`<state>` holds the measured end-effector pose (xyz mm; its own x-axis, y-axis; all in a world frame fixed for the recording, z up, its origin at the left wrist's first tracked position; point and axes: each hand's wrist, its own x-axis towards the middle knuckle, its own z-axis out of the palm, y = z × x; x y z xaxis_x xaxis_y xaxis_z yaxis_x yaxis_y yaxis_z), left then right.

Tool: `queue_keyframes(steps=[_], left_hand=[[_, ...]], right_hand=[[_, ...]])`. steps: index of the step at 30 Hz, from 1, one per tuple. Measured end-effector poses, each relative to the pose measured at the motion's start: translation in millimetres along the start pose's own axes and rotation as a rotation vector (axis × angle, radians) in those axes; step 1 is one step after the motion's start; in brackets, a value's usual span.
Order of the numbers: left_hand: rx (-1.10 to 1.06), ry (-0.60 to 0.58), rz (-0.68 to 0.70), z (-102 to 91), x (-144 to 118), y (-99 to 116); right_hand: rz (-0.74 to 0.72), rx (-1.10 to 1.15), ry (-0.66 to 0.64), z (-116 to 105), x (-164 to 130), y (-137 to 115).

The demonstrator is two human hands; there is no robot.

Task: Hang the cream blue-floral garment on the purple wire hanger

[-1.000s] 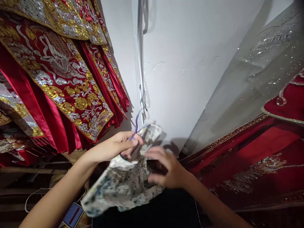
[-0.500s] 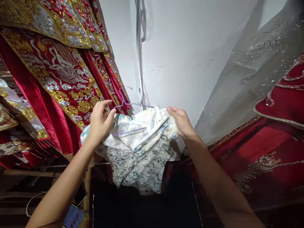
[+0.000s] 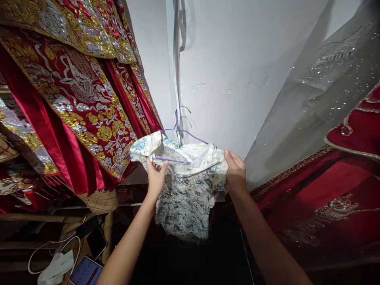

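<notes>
A small white garment with a blue floral pattern (image 3: 185, 190) hangs on a purple wire hanger (image 3: 181, 132) in front of the white wall. My left hand (image 3: 156, 176) pinches the garment's neckline at its left shoulder, by the hanger's lower bar. My right hand (image 3: 236, 170) grips the right shoulder edge of the garment. The hanger's hook sits against a thin vertical strip (image 3: 177, 79) on the wall; whether it is hooked there I cannot tell.
Red garments with gold and silver embroidery (image 3: 74, 91) hang at the left. A sheer sequinned fabric (image 3: 320, 83) and red embroidered cloth (image 3: 326, 190) fill the right. Below left lie phones (image 3: 96, 241), a tablet (image 3: 86, 273), a white face mask (image 3: 56, 269) and a cable.
Both hands have raised the garment and spread it on the hanger. The hanger's hook has moved up to the wall strip, and my left hand has shifted from the hook to the neckline.
</notes>
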<state>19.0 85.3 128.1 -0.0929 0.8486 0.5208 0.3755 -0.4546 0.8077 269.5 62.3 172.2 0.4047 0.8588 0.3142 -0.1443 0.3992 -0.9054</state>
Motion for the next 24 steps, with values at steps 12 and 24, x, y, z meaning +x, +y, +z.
queue_keyframes(steps=[12,24], left_hand=[[-0.52,0.196,-0.358,3.4,-56,-17],[-0.759,0.009,-0.5,-0.2,-91,29]], right_hand=[[-0.082,-0.296,0.427,-18,-47,82],[0.383,-0.034,-0.565,57,-121,109]])
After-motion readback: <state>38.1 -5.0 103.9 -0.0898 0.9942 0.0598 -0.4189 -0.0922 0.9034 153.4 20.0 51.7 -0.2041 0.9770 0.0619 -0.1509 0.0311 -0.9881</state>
